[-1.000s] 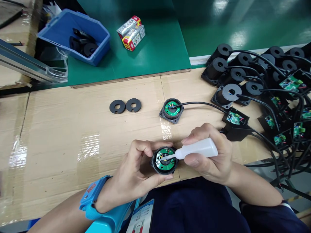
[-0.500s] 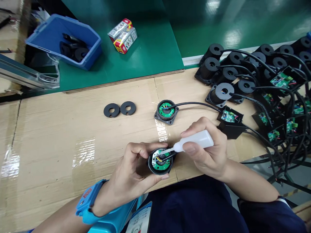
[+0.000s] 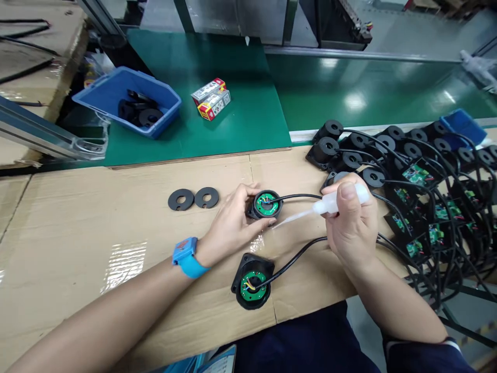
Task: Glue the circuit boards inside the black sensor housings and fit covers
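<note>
My left hand (image 3: 237,215) grips a round black housing (image 3: 266,205) by its rim, thumb in front and fingers behind. Inside that housing sits a green ring-shaped circuit board with coloured wires, and a black cable runs from it to the right. In my right hand (image 3: 351,223) is a white squeeze bottle (image 3: 330,203), its long thin nozzle slanting down left, the tip just right of my left thumb. A second black housing (image 3: 253,285) with a green board lies nearer me, tilted, untouched by either hand.
Two black slotted discs (image 3: 181,199) lie on the cardboard tabletop (image 3: 77,233). At the right is a crowd of black cylinders (image 3: 351,159), cables and boxes with circuit boards (image 3: 417,173). A blue bin (image 3: 163,122) of black parts and small printed boxes (image 3: 213,105) stand on the green surface.
My left hand has let go of the nearer housing and taken hold of the farther one. The bottle has moved right and away from the nearer housing, which now lies on the table.
</note>
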Available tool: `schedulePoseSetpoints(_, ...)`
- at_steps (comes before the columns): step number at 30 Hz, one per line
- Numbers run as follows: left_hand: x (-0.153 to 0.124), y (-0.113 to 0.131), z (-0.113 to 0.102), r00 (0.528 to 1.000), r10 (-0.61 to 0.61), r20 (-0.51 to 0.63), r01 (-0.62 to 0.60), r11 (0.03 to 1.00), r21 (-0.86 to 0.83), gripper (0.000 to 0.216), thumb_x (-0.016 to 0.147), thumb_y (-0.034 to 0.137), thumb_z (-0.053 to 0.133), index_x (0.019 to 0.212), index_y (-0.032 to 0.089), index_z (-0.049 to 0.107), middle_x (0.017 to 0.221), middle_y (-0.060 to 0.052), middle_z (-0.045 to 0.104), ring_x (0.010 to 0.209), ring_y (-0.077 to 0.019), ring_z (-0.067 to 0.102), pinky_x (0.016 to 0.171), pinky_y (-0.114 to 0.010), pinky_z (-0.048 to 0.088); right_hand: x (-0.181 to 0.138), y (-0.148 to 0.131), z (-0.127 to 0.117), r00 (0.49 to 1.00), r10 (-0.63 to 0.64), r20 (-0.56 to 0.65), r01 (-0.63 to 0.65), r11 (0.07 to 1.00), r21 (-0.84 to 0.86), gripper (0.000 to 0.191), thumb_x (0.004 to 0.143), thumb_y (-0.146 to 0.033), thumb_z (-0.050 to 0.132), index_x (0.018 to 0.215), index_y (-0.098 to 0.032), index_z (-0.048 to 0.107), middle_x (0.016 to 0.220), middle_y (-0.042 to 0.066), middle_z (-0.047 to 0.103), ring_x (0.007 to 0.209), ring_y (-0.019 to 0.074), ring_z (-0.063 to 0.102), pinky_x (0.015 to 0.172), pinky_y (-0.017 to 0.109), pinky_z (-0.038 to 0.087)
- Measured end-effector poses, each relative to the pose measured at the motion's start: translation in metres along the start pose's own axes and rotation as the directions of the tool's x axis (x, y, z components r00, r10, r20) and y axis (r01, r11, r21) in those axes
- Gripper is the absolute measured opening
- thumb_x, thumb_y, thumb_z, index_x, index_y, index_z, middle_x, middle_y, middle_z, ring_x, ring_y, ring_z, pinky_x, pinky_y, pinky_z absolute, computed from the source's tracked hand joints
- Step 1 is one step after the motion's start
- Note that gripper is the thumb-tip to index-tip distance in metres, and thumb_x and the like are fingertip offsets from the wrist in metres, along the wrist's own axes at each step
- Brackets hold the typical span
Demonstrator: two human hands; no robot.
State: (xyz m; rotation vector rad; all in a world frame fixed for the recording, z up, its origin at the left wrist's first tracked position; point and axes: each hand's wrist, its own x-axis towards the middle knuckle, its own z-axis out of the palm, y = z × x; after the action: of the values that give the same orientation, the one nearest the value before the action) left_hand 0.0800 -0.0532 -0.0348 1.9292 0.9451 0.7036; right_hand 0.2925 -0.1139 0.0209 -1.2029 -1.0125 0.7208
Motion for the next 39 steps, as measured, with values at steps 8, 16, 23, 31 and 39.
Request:
schedulePoseSetpoints(8,-0.018,0.013,-0.008,0.931,0.349,-0.105,-0.307,0.906,0.291,0.043,0.083,0.021,0.074,0.120,0.022,0.050,0.107,-0.009,0.064,0.103,-0.0273,0.067,0.085,-0.045,0.061,-0.003,0.005,-0.006,0.986,-0.168,-0.010,0.164,0.975,-0.149,0.032,0.094,-0.051,0.072,0.082,-0.022,0.066,0.065,-0.003,0.057,0.052,0.0096,0.047,0.046,0.025,0.036)
schedulePoseSetpoints(16,-0.024,0.023,-0.013,0.908,0.411,-0.078,-0.366,0.872,0.326,0.036,0.085,0.015,0.070,0.118,0.020,0.054,0.102,-0.007,0.059,0.101,-0.0255,0.068,0.086,-0.044,0.063,-0.011,-0.002,-0.010,0.972,-0.162,0.173,0.205,0.942,-0.266,0.024,0.095,-0.046,0.071,0.089,-0.023,0.067,0.066,-0.004,0.060,0.051,0.0093,0.048,0.044,0.025,0.037)
schedulePoseSetpoints(23,-0.027,0.024,-0.014,0.916,0.395,-0.072,-0.353,0.877,0.327,0.037,0.083,0.016,0.071,0.117,0.020,0.057,0.102,-0.007,0.062,0.101,-0.0261,0.069,0.085,-0.043,0.063,-0.011,-0.005,-0.009,0.942,-0.192,0.276,0.279,0.903,-0.326,0.020,0.097,-0.041,0.070,0.088,-0.024,0.065,0.070,-0.004,0.065,0.053,0.0087,0.055,0.047,0.024,0.042)
schedulePoseSetpoints(31,-0.027,0.026,-0.015,0.939,0.341,-0.046,-0.312,0.899,0.306,0.037,0.084,0.018,0.071,0.117,0.020,0.053,0.106,-0.008,0.062,0.103,-0.0259,0.067,0.086,-0.042,0.061,-0.012,-0.006,-0.008,0.921,-0.279,0.272,0.371,0.844,-0.387,0.019,0.097,-0.043,0.070,0.093,-0.025,0.067,0.077,-0.002,0.071,0.059,0.0110,0.063,0.051,0.026,0.051)
schedulePoseSetpoints(39,-0.028,0.028,-0.016,0.975,0.221,-0.038,-0.207,0.952,0.227,0.043,0.083,0.025,0.075,0.118,0.021,0.052,0.106,-0.006,0.066,0.096,-0.0227,0.068,0.080,-0.037,0.059,-0.014,-0.006,-0.008,0.883,-0.371,0.286,0.462,0.791,-0.400,0.018,0.094,-0.042,0.074,0.099,-0.025,0.067,0.079,-0.001,0.073,0.062,0.0147,0.067,0.052,0.030,0.055)
